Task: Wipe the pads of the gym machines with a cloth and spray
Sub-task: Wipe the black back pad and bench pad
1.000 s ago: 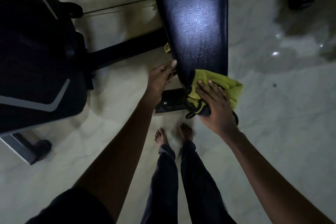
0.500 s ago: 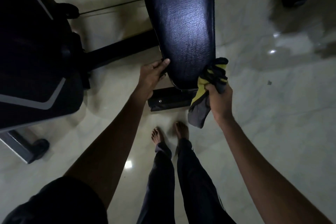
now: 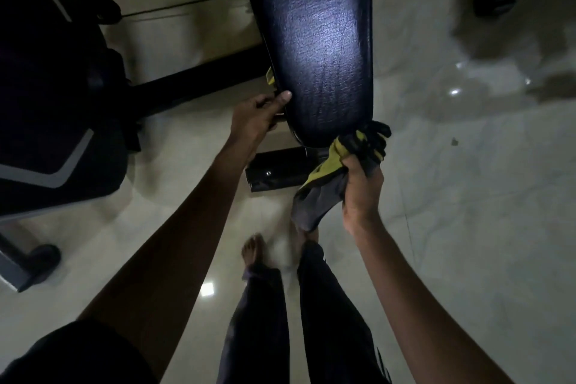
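around: second machine (image 3: 53, 103) left of pad (image 3: 318, 50); black bar (image 3: 280, 173) under its near end
pad: we see its long axis running away from us
left hand (image 3: 255, 121): grips pad edge
right hand (image 3: 363, 193): clutches cloth (image 3: 330, 184)

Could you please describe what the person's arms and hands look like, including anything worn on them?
Both forearms are bare. The left hand and right hand wear no gloves, and no watch, bracelet or ring shows in this dim light. A dark sleeve covers the left upper arm; the right arm is bare as far as the frame shows.
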### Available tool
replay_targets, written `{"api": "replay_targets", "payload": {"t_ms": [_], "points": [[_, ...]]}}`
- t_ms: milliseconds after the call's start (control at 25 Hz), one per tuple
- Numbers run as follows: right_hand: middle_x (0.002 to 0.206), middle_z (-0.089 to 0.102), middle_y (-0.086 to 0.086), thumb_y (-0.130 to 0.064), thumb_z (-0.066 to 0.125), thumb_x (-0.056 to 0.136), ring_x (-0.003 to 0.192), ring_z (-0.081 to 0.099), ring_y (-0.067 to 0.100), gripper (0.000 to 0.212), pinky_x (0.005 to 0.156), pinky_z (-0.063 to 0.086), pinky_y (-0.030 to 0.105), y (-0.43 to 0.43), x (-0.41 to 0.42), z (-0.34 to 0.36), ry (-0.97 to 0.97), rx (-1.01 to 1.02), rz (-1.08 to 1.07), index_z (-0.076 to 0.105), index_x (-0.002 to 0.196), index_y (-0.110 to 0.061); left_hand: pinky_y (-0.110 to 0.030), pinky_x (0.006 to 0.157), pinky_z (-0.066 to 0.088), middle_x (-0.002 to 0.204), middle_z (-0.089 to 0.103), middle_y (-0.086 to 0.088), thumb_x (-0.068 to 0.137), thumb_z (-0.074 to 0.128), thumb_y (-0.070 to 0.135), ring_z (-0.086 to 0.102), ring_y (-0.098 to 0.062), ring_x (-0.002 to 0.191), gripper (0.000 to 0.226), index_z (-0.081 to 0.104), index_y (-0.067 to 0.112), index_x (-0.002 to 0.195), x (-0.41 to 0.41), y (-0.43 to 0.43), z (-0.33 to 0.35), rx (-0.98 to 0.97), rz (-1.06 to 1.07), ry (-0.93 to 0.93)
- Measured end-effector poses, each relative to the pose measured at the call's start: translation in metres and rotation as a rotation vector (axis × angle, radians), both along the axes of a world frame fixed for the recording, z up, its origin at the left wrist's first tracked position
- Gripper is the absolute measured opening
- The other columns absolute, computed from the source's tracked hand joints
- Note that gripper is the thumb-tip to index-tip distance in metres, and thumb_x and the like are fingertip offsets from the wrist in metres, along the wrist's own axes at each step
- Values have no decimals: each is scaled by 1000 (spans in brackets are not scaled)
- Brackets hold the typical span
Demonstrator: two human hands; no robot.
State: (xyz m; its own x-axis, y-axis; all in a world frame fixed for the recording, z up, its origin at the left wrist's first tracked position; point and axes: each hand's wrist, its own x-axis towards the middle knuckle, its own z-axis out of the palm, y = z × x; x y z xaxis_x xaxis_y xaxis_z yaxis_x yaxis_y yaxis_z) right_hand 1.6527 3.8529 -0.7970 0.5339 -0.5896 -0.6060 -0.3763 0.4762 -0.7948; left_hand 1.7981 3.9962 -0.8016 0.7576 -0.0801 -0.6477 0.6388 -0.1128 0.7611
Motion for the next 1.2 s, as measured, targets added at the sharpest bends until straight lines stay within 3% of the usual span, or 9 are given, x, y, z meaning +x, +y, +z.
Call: {"api": "replay_targets", "payload": {"t_ms": [120,200,320,440,600,760,960,1080,1200], "points": [[101,72,5,3,61,94,93,70,19,22,86,56,38,33,-10,0,-50,65,-38,66,115,-3,-15,69,51,87,77,0,83,80,35,73,-10,80,25,74,15,97,0,7,-17,-4,15,-77],[103,72,6,2,62,94,96,69,22,20,89,55,41,53,-5,-5,-75,65,-91,67,112,-7,-19,79,55,90,78,-2,80,82,33,73,-13,86,34,75,8,102,1,13,-24,-27,-25,-146],[113,73,13,-4,66,92,104,70,26,25,97,54,46,75,1,-10,-87,20,-127,67,117,-1,-25,93,53,90,76,3,91,72,18,71,-6,87,21,73,5,108,5,26,-35,-26,-128,-264],[115,73,13,-2,63,95,108,70,25,26,98,56,42,99,-1,-19,-95,-42,-66,66,121,-1,-28,104,48,99,75,4,98,56,10,70,-6,98,19,71,15,109,5,39,-40,-138,-177,-238],[110,75,8,4,64,92,105,71,21,28,99,55,45,109,-5,-26,-84,-179,-16,67,118,-3,1,70,40,116,69,-1,101,45,11,63,3,100,31,64,13,124,-5,45,-28,-196,-265,-196],[96,69,-21,1,72,82,91,66,-7,41,81,49,12,92,-16,17,-4,-624,395,69,118,-17,0,68,39,124,67,-3,100,45,11,62,2,97,33,65,7,126,-18,54,-35,-227,-183,-159],[124,61,12,-23,67,77,109,54,39,62,88,43,45,68,68,61,115,-1592,1025,56,138,-15,-28,92,42,101,75,4,99,47,14,67,-6,91,29,74,23,101,-50,57,-50,-226,42,3],[142,51,10,-22,71,80,123,47,38,78,101,36,47,69,110,55,226,-1786,1217,42,152,-14,-35,105,39,108,75,9,99,46,18,66,-6,107,30,72,24,112,-62,53,-56,-208,-6,21],[146,48,9,-35,64,83,131,43,37,74,107,33,51,55,129,37,202,-1788,1341,43,151,-14,-23,90,44,114,71,4,101,50,12,63,-10,108,25,67,22,117,-68,43,-43,-277,0,3]]}}
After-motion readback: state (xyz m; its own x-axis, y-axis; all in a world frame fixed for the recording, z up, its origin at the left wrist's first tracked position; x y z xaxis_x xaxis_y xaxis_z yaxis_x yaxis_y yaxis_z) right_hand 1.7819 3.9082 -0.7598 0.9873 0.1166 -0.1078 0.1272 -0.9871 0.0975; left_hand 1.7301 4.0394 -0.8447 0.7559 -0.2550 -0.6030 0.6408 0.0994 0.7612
